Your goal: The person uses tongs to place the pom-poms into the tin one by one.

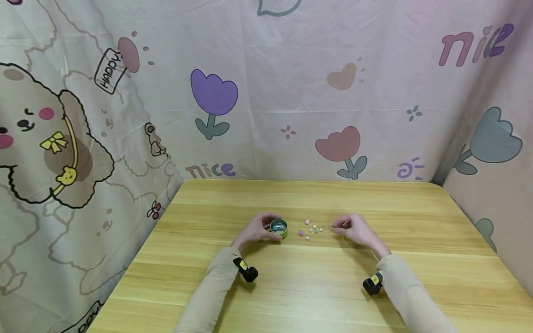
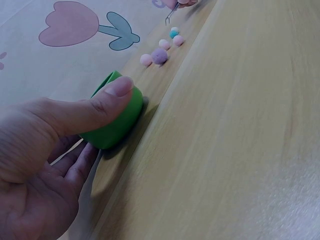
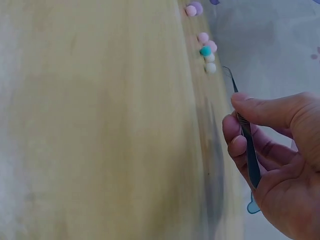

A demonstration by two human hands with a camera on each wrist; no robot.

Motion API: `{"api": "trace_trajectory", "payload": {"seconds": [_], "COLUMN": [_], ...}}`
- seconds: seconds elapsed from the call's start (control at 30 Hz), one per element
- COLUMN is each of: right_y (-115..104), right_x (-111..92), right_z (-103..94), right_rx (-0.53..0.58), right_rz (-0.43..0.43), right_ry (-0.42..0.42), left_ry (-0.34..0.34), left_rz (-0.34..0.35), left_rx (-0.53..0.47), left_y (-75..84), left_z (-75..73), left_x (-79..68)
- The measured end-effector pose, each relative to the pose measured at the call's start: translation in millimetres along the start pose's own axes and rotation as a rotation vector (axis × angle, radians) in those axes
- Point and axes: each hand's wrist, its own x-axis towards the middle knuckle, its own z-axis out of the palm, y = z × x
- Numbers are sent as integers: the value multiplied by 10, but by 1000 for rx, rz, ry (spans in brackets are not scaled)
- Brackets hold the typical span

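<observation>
My left hand (image 1: pixel 260 229) holds a small round green container (image 1: pixel 279 233) at its side, thumb on the near wall. In the left wrist view the thumb presses the green wall (image 2: pixel 117 122) of the upright container, and the other fingers are partly hidden behind it. My right hand (image 1: pixel 354 230) pinches dark metal tweezers (image 3: pixel 251 155) with fine bent tips, between thumb and fingers. Nothing shows between the tips. Several small pompoms lie loose between the hands, among them a purple one (image 1: pixel 301 233), a teal one (image 3: pixel 205 51) and a pale cream one (image 3: pixel 210 68) nearest the tweezers.
The wooden table (image 1: pixel 308 286) ends at a back edge against a printed cloth (image 1: pixel 270 83) that hangs behind and along the sides. Black cameras (image 1: pixel 248 273) sit on both sleeved wrists.
</observation>
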Motion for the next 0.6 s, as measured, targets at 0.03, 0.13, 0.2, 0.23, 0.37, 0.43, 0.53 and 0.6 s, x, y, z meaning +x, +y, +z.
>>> {"api": "trace_trajectory", "payload": {"seconds": [0.03,0.13,0.2,0.23,0.37,0.43,0.53,0.6], "right_y": [10,32,42,45,53,52,42,32], "right_x": [0,2,4,5,10,11,13,14], "right_z": [0,5,8,12,23,30,28,24], "right_rx": [0,-13,-23,-26,-31,-26,-25,-20], "right_rz": [-2,-13,-20,-19,-17,-5,-4,11], "right_ry": [-5,-8,-9,-6,-8,-8,-19,-22], "left_ry": [0,0,0,0,-1,0,0,0], "left_rz": [1,0,-2,-4,-5,-6,-8,-8], "left_rx": [3,1,2,1,-7,-10,-12,-9], "left_y": [-2,-7,-10,-12,-14,-16,-18,-19], "left_z": [0,1,1,1,2,1,0,1], "left_x": [2,6,8,9,15,16,19,20]}}
